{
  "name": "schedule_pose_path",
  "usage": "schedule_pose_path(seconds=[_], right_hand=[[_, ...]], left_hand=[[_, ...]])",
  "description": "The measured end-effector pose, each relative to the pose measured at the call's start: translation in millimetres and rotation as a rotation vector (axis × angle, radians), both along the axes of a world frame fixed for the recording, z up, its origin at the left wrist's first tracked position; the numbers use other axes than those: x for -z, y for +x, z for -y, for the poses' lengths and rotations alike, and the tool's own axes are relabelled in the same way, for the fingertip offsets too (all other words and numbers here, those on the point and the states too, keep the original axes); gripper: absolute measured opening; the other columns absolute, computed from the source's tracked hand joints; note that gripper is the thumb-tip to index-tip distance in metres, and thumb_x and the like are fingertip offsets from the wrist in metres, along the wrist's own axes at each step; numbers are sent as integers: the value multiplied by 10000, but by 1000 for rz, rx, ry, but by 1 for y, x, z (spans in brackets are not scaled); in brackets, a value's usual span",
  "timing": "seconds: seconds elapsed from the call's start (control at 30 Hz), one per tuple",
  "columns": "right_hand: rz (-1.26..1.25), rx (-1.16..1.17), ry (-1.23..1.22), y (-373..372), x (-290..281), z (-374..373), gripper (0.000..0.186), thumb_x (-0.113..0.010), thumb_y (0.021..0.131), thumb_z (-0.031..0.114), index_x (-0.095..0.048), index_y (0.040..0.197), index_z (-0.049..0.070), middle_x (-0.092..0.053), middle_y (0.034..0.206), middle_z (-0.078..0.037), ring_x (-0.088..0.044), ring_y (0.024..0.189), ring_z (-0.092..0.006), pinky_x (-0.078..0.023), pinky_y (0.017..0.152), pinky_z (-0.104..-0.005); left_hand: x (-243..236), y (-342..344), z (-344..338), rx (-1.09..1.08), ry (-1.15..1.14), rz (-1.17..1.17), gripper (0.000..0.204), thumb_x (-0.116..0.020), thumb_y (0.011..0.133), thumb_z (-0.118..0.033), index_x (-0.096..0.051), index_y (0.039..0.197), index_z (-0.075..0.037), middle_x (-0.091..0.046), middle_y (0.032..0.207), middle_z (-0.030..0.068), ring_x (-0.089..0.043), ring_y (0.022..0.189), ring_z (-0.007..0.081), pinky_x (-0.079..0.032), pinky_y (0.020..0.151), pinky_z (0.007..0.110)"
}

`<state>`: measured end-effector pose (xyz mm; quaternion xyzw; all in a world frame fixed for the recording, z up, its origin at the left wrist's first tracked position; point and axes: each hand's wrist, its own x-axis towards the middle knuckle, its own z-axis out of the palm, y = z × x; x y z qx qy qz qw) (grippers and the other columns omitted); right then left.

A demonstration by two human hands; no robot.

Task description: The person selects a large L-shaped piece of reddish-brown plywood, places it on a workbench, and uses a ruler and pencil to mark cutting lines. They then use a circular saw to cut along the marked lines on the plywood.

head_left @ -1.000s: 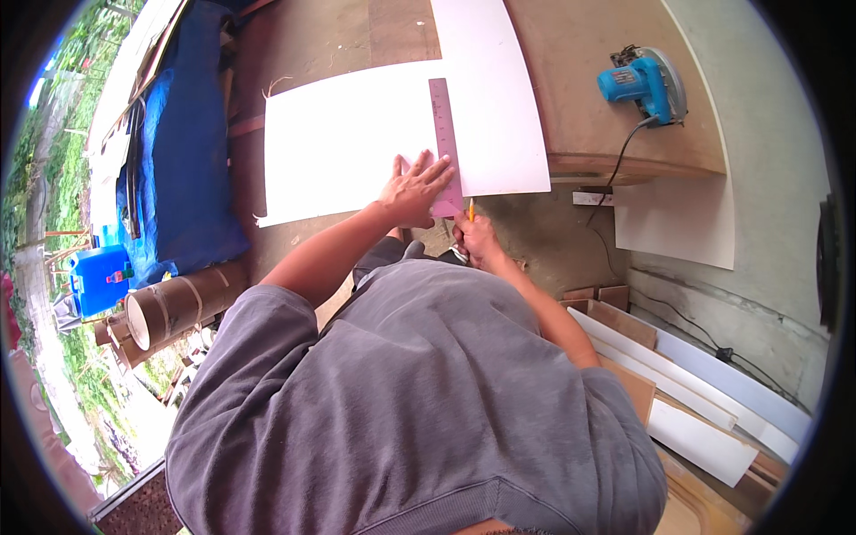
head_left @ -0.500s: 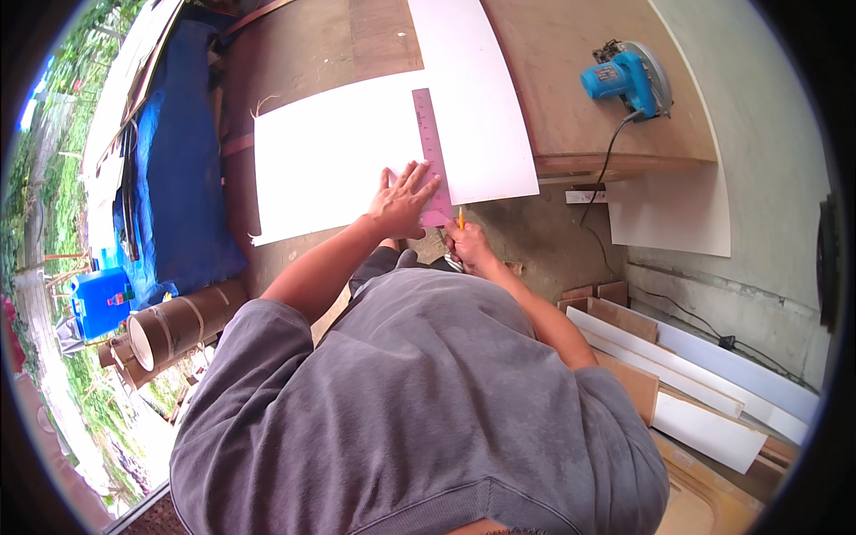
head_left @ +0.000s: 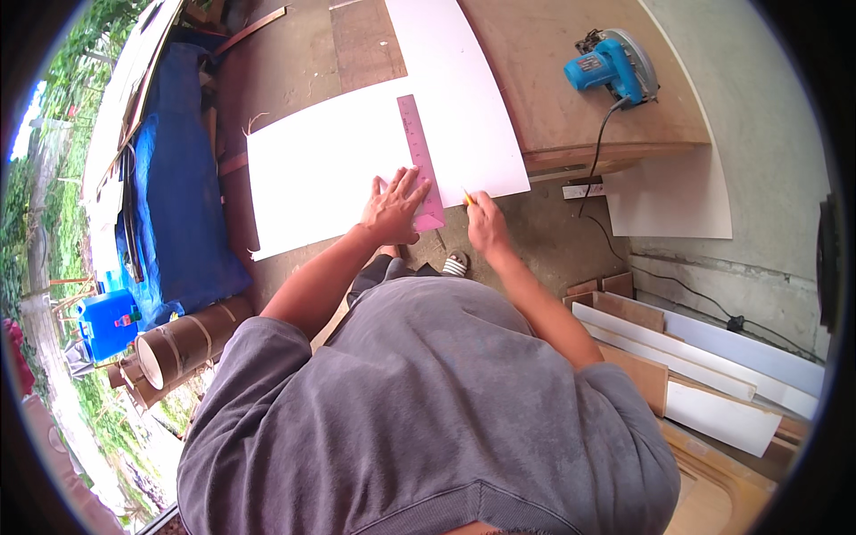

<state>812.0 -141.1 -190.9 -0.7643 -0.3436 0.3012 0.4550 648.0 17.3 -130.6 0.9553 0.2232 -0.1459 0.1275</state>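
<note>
My left hand (head_left: 389,210) is spread open on a white sheet (head_left: 316,169), its fingertips resting on a pink ruler (head_left: 407,125) that lies lengthwise near that sheet's right side. To the right, my right hand (head_left: 486,223) is closed on a yellow pencil (head_left: 467,198), whose tip points at the lower edge of a longer white sheet (head_left: 459,98) beside the ruler. A striped sandal (head_left: 455,265) shows on the floor below that hand.
A blue circular saw (head_left: 602,71) with a black cord rests on a wooden board (head_left: 553,125) at the right. White and brown offcuts (head_left: 660,357) lie lower right. At left are a blue tarp (head_left: 174,205), a blue jug (head_left: 102,325) and cardboard tubes (head_left: 187,343).
My right hand has moved rightward from the ruler's lower end with the pencil, which now leans toward the sheet. The sheets, ruler and left hand appear slightly lower and further left in the picture.
</note>
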Motion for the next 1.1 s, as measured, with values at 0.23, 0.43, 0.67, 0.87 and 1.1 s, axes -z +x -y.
schedule_pose_path(seconds=[0.23,0.43,0.67,0.87,1.1], right_hand=[[401,-3,54,36,-17,-121,249,-550,884,102,-598,1115,21,-693,966,-250,-667,943,-421,-528,833,-502],[441,-10,-102,38,-20,-191,187,-532,925,179,-566,1071,68,-706,945,-231,-689,897,-410,-546,806,-495],[469,-17,-124,41,-5,-224,196,-530,932,183,-579,1088,75,-707,943,-231,-686,896,-427,-546,813,-506],[507,-45,-133,42,-7,-229,187,-532,936,188,-588,1074,76,-708,949,-228,-687,898,-424,-549,811,-502],[553,-172,-359,41,-40,-206,209,-519,936,221,-625,1067,97,-709,956,-218,-684,916,-417,-546,821,-507]], left_hand=[[-3,1,0,-1,-18,-27,1085,-832,596,-286,-315,1546,-202,-202,1629,125,-184,1516,320,-206,1168,655],[-5,2,-1,0,-30,-43,1084,-821,606,-295,-302,1553,-198,-189,1632,127,-171,1519,316,-205,1170,649],[-9,1,-3,16,-33,-41,1055,-801,636,-310,-297,1554,-183,-181,1634,136,-172,1519,314,-219,1161,649],[-9,0,-2,-7,-50,4,1053,-814,610,-276,-325,1538,-182,-204,1626,128,-180,1516,313,-207,1170,648],[-10,1,-3,18,-39,-42,1057,-813,644,-327,-299,1555,-179,-177,1636,137,-164,1521,310,-210,1159,658]])
